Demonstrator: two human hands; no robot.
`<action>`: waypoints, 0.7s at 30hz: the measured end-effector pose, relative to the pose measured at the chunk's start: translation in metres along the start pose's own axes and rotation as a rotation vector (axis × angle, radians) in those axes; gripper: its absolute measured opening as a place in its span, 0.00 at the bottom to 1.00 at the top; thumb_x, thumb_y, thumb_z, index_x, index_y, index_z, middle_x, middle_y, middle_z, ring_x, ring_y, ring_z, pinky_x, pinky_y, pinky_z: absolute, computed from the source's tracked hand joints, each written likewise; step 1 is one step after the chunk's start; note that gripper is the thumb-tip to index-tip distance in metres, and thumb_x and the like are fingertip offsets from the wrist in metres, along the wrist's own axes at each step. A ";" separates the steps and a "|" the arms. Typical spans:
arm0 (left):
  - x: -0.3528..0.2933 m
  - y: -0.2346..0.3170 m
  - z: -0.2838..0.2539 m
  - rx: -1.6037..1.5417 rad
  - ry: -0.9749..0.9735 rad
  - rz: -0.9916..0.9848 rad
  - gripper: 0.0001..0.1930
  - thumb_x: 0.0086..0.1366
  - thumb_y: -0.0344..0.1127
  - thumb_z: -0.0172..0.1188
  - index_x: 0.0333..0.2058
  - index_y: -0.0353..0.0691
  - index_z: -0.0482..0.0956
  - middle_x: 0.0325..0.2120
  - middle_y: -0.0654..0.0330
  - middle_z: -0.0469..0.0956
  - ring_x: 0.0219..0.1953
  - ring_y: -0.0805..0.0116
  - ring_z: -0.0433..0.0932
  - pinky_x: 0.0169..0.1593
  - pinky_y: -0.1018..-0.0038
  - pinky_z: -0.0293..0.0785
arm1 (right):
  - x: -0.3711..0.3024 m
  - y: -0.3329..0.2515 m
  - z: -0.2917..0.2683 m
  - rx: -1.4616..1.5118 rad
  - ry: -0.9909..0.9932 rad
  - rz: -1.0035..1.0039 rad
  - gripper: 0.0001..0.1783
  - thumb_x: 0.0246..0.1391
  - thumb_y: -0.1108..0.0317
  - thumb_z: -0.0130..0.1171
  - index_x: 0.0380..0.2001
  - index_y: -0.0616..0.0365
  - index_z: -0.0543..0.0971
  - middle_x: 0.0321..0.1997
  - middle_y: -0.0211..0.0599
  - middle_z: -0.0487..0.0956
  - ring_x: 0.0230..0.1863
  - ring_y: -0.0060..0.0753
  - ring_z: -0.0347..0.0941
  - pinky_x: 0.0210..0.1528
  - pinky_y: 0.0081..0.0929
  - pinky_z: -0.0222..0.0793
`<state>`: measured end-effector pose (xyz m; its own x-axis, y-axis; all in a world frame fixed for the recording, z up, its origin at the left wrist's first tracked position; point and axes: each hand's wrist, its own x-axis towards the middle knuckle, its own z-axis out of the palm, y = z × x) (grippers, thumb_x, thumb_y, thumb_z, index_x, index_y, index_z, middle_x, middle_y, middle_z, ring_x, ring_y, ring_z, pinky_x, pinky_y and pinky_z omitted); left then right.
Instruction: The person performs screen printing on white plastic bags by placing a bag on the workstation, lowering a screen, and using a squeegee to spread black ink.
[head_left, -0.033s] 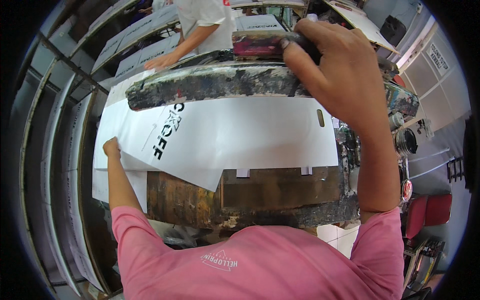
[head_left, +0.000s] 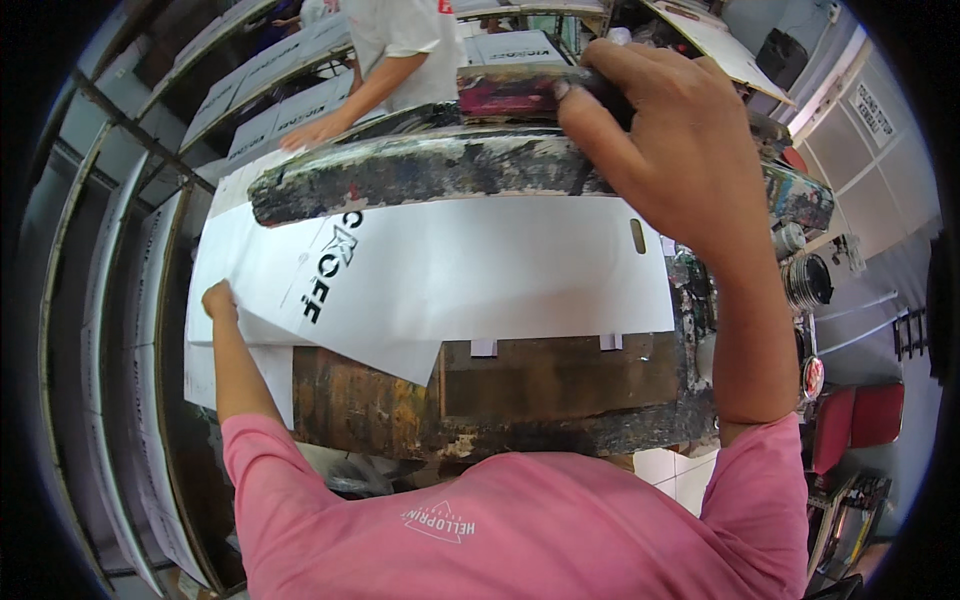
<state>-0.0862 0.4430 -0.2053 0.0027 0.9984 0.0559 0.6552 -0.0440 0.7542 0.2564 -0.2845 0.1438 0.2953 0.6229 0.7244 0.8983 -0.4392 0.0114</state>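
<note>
Across the stained table [head_left: 365,395] | white printed sheet [head_left: 270,260], partly hidden by ink-caked frame [head_left: 430,160] | left hand [head_left: 219,299]: pinching sheet's edge | right hand [head_left: 685,150]: clasping frame, fingertips partly hidden.

Stained frame bar [head_left: 430,172] blocks far part of white sheet [head_left: 500,270]; near part open from above.

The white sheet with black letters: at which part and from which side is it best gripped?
Probably grip the white sheet by its blank near-left edge, coming from the person's left. The left hand is there, the edge lies exposed, away from the black letters, while the raised, paint-stained frame covers the far part in this view.
</note>
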 end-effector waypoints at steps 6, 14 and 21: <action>-0.095 0.056 0.003 0.357 0.522 0.123 0.38 0.70 0.59 0.67 0.62 0.29 0.76 0.55 0.37 0.80 0.52 0.40 0.83 0.59 0.55 0.79 | 0.001 -0.004 -0.001 -0.008 0.015 0.026 0.22 0.60 0.52 0.60 0.41 0.64 0.84 0.34 0.51 0.82 0.39 0.59 0.78 0.49 0.49 0.69; -0.400 0.219 -0.060 -0.645 -0.643 0.551 0.49 0.66 0.48 0.78 0.76 0.32 0.59 0.38 0.58 0.84 0.40 0.73 0.81 0.44 0.74 0.80 | -0.006 -0.005 0.003 -0.036 0.004 0.092 0.28 0.59 0.49 0.61 0.52 0.61 0.81 0.34 0.54 0.81 0.39 0.59 0.78 0.49 0.50 0.69; -0.485 0.241 -0.090 -0.708 -0.883 0.346 0.66 0.45 0.40 0.90 0.77 0.30 0.57 0.58 0.52 0.80 0.55 0.66 0.82 0.56 0.71 0.81 | -0.092 -0.033 -0.004 0.000 -0.304 0.018 0.35 0.59 0.54 0.66 0.62 0.68 0.74 0.44 0.50 0.79 0.50 0.56 0.76 0.51 0.47 0.68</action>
<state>0.0020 -0.0545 0.0084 0.8005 0.5957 0.0668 -0.0468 -0.0489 0.9977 0.1983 -0.3300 0.0800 0.3954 0.7803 0.4846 0.8919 -0.4522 0.0005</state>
